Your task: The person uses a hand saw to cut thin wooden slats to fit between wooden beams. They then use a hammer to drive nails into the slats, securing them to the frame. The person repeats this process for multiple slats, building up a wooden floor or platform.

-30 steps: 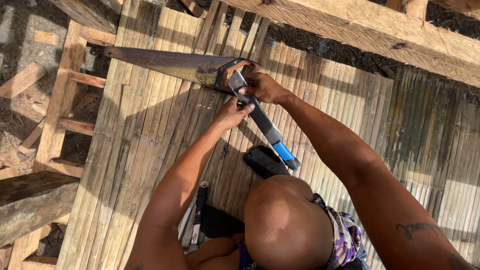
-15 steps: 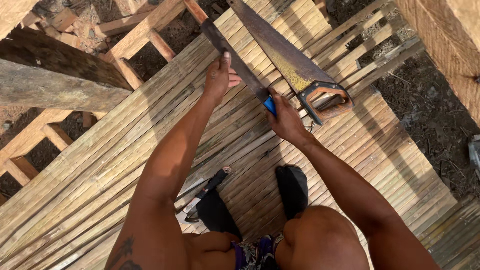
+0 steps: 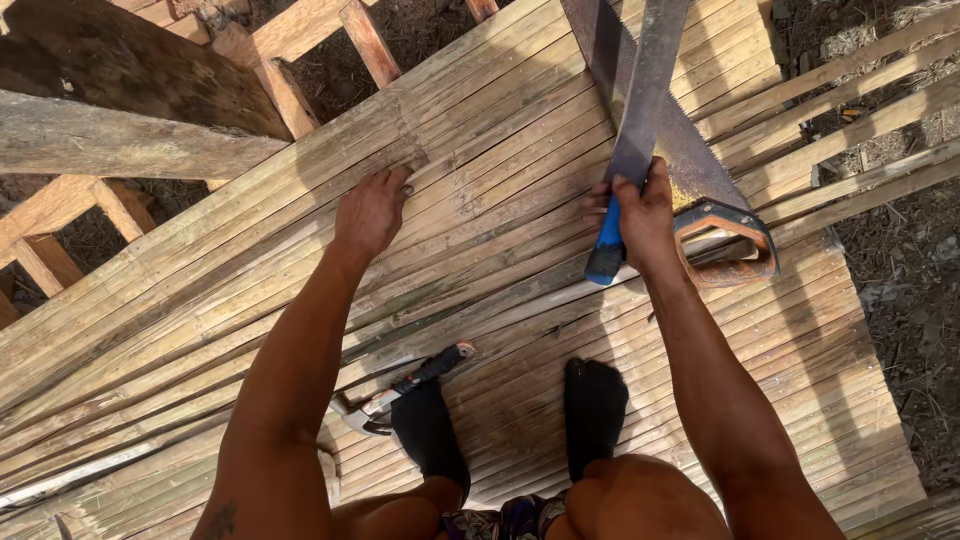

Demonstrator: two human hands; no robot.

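- Long blade with a blue handle, raised upright over the slatted bamboo floor
- Right hand, fingers wrapped tight round that handle
- Left hand, fingers loosely spread, pressing flat on the slats
- Handsaw lying just beside the blade
- Hammer by the dark-socked left foot

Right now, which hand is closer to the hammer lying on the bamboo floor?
Left. The left hand presses the bamboo slats straight above the hammer; the right hand, gripping a blue-handled blade, is farther off to the side.

A slatted bamboo floor carries a hammer and a handsaw.
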